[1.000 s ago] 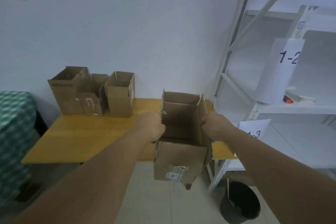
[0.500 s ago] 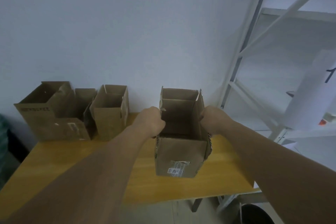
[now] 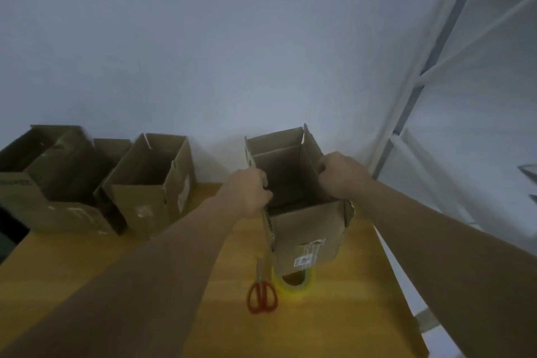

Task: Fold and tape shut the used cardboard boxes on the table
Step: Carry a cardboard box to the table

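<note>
1. The left hand (image 3: 250, 192) curls its fingers over the left wall of the open box (image 3: 308, 229). The right hand (image 3: 340, 174) grips the top of its right wall, so both hands are grasping it.
2. The box is upright over the right part of the tabletop (image 3: 116, 285), with its top flaps standing and no tape across the opening. Its near bottom edge hides part of the tape roll (image 3: 293, 285); whether the box rests there or is held up cannot be told.
3. The tape roll and the red-handled scissors (image 3: 261, 296) lie just beside each other, nearer the person than the box, with no hand on them.
4. At the far left by the wall, well apart, a smaller box (image 3: 151, 183) and a large box (image 3: 43, 183) also stand open.
5. Judged from this, the task looks barely begun: no box in view is folded or taped. Folding the flaps, taping and cutting are all left to do, for this box and then the others.
</note>
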